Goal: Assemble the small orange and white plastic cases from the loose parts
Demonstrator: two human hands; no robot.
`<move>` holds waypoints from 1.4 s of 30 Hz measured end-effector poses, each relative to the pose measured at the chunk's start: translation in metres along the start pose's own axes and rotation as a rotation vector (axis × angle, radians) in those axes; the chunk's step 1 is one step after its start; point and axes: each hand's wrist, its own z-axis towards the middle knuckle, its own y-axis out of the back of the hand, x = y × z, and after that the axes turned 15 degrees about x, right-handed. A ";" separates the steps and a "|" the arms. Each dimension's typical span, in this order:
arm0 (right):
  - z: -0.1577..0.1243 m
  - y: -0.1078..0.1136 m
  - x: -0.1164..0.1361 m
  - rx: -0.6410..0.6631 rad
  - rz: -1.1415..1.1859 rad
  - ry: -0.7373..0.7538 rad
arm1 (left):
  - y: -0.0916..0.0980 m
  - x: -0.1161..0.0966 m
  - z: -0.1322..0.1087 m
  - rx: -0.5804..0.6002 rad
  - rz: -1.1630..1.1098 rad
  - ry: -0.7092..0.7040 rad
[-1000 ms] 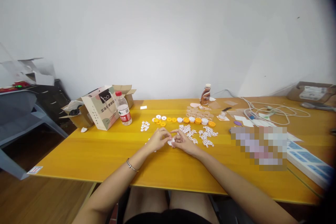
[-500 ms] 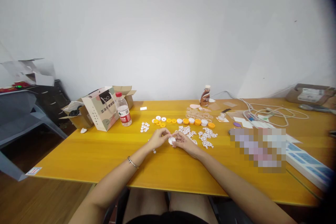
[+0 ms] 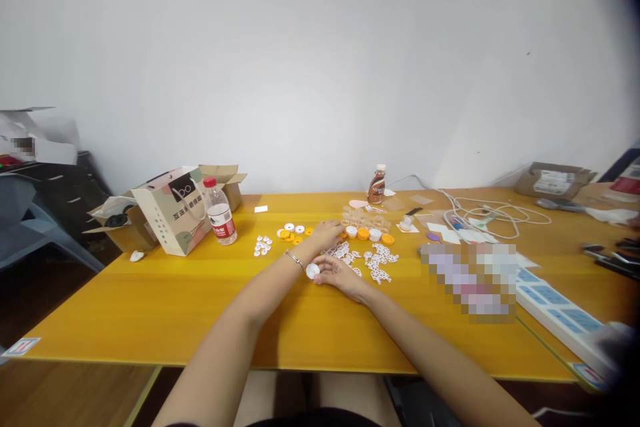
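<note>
My left hand (image 3: 327, 233), a bracelet on its wrist, reaches forward over the row of small orange and white round caps (image 3: 365, 233) on the yellow table (image 3: 150, 307); its fingers curl down on a cap in the row, and what they grip is hidden. My right hand (image 3: 336, 269) rests on the table nearer me, fingers pinched on a small white round cap (image 3: 313, 271). A spread of small white stickers (image 3: 373, 261) lies just right of it.
A paper gift bag (image 3: 170, 211), a water bottle (image 3: 219, 220) and an open cardboard box stand at the back left. A brown drink bottle (image 3: 377, 184), white cables (image 3: 490, 210), a power strip (image 3: 560, 310) and a parcel (image 3: 553, 180) lie to the right.
My left hand left the white cap and stretched forward to the row of caps. The right hand kept the white cap. The view shifted rightward.
</note>
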 end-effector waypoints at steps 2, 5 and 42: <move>0.000 0.000 0.000 -0.001 -0.008 -0.003 | -0.001 -0.001 0.005 -0.004 -0.019 0.001; 0.000 0.000 0.000 -0.002 -0.029 -0.004 | 0.005 -0.003 -0.002 -0.034 -0.074 0.001; 0.012 0.001 -0.013 -0.319 -0.236 0.220 | 0.002 -0.016 -0.131 -0.291 -0.286 0.082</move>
